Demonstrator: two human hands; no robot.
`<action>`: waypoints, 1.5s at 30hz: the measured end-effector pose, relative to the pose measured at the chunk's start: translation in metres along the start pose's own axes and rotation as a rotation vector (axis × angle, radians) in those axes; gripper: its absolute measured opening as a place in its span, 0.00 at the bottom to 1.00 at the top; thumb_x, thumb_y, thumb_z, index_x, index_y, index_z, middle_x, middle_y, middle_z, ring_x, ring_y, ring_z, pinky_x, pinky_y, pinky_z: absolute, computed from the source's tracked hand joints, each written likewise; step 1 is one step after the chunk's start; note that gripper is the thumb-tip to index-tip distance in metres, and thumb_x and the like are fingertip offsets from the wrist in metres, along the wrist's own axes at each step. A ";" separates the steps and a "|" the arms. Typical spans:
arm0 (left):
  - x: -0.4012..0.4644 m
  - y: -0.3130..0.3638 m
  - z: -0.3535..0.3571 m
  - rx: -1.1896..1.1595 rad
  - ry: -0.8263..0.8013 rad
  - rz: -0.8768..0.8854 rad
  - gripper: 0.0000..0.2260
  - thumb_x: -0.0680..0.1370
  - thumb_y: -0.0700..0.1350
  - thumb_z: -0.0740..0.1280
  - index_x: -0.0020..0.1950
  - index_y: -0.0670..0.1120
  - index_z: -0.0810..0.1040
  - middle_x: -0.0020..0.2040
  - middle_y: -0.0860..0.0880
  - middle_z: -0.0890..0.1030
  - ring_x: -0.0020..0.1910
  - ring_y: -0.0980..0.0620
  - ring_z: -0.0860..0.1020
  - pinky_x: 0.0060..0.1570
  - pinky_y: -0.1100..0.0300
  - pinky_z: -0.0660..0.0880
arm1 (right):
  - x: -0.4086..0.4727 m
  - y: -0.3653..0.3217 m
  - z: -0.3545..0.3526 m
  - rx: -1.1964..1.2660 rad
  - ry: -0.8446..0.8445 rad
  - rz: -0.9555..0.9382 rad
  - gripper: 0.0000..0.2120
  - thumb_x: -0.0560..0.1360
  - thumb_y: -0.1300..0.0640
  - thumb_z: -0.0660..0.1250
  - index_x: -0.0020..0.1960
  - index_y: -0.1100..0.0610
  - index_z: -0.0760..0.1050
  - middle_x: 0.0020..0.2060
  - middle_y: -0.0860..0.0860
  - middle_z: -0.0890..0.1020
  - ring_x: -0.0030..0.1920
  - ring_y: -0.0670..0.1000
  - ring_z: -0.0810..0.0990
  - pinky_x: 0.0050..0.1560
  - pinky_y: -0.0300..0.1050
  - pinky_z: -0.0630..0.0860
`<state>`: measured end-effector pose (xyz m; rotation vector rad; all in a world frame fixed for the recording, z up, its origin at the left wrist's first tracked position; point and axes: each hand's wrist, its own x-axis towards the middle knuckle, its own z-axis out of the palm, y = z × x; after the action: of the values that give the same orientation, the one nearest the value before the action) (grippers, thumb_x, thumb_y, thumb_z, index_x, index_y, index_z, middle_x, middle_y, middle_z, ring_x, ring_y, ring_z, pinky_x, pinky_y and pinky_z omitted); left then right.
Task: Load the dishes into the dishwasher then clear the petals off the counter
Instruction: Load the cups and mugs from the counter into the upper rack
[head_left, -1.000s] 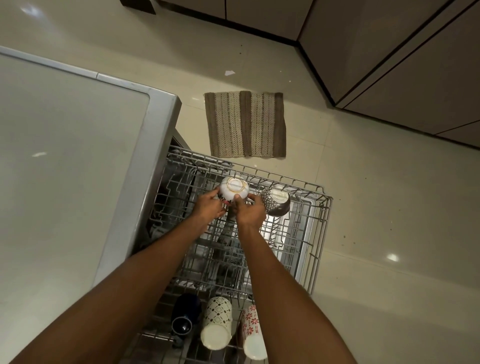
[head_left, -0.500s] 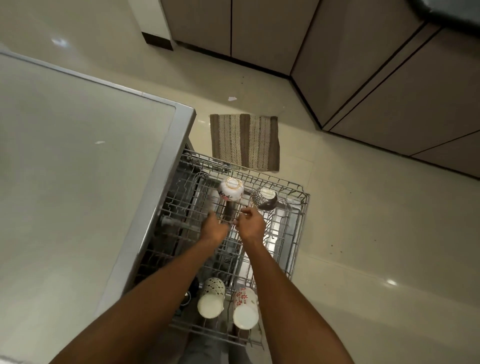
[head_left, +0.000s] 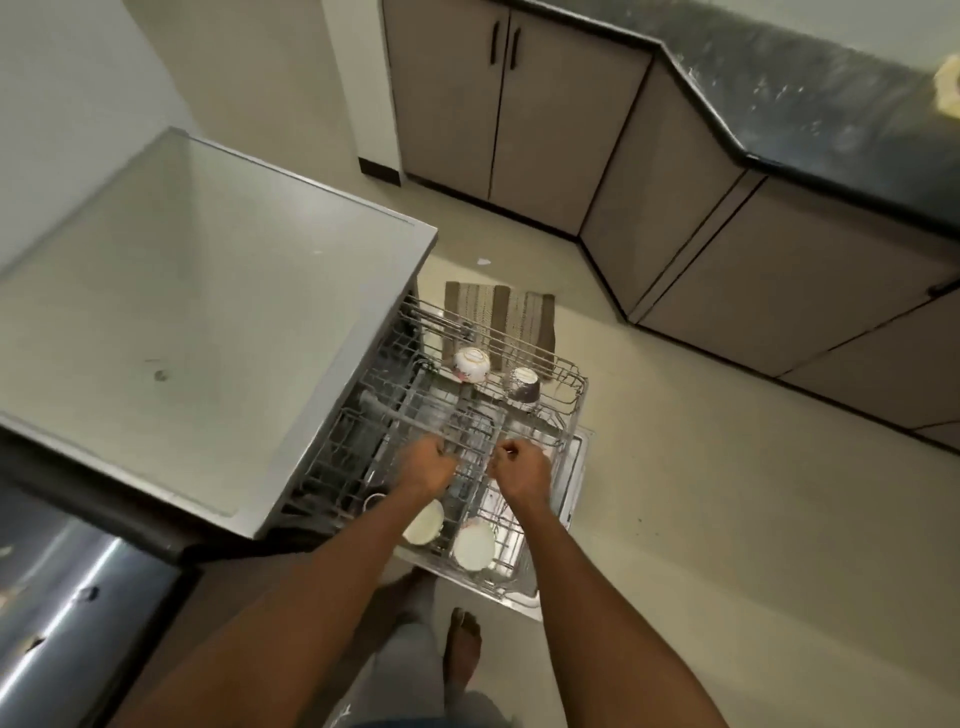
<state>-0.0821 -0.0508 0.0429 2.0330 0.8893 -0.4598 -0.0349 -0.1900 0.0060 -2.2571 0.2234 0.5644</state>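
Observation:
The dishwasher (head_left: 208, 322) stands open with its wire racks pulled out. A white cup with a gold ring (head_left: 470, 364) and a dark patterned cup (head_left: 522, 384) sit upside down at the far end of the upper rack (head_left: 571, 395). Two pale cups (head_left: 423, 522) (head_left: 472, 543) lie in the lower rack near me, partly under my arms. My left hand (head_left: 423, 465) and my right hand (head_left: 517, 467) are side by side, fingers curled at the wires of the upper rack's near edge. The black counter (head_left: 779, 104) carries a yellow clump (head_left: 948, 83) at the frame's right edge, blurred.
A striped floor mat (head_left: 498, 312) lies beyond the racks. Brown cabinet doors (head_left: 519, 104) run along the back and right under the counter. My bare feet (head_left: 462, 649) stand on the tiled floor beside the lowered dishwasher door. A shiny steel surface (head_left: 78, 597) sits at lower left.
Both hands let go of the white gold-ringed cup, which stays in the rack, and drew back to the rack's near edge. The view rose and widened to show counter and cabinets.

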 end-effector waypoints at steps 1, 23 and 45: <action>-0.016 -0.005 -0.003 -0.011 0.008 -0.002 0.04 0.80 0.41 0.64 0.48 0.43 0.77 0.39 0.46 0.78 0.39 0.47 0.76 0.36 0.59 0.69 | -0.013 0.001 -0.004 -0.031 0.002 -0.016 0.07 0.82 0.55 0.65 0.49 0.55 0.81 0.40 0.51 0.85 0.40 0.52 0.85 0.46 0.54 0.84; -0.204 -0.187 -0.108 -0.231 0.372 -0.130 0.08 0.77 0.39 0.63 0.45 0.41 0.81 0.44 0.43 0.83 0.44 0.44 0.82 0.45 0.53 0.79 | -0.219 -0.096 0.072 -0.204 -0.368 -0.502 0.16 0.81 0.50 0.66 0.38 0.58 0.80 0.33 0.53 0.84 0.35 0.54 0.84 0.37 0.46 0.78; -0.366 -0.415 -0.177 -0.557 0.799 -0.395 0.09 0.77 0.39 0.62 0.41 0.42 0.80 0.40 0.45 0.82 0.41 0.47 0.81 0.45 0.50 0.81 | -0.455 -0.125 0.263 -0.676 -0.730 -1.113 0.12 0.79 0.46 0.67 0.45 0.54 0.82 0.40 0.51 0.86 0.45 0.54 0.83 0.49 0.52 0.80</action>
<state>-0.6358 0.1007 0.1321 1.4918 1.6882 0.4162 -0.4822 0.0798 0.1421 -2.1286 -1.6714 0.8216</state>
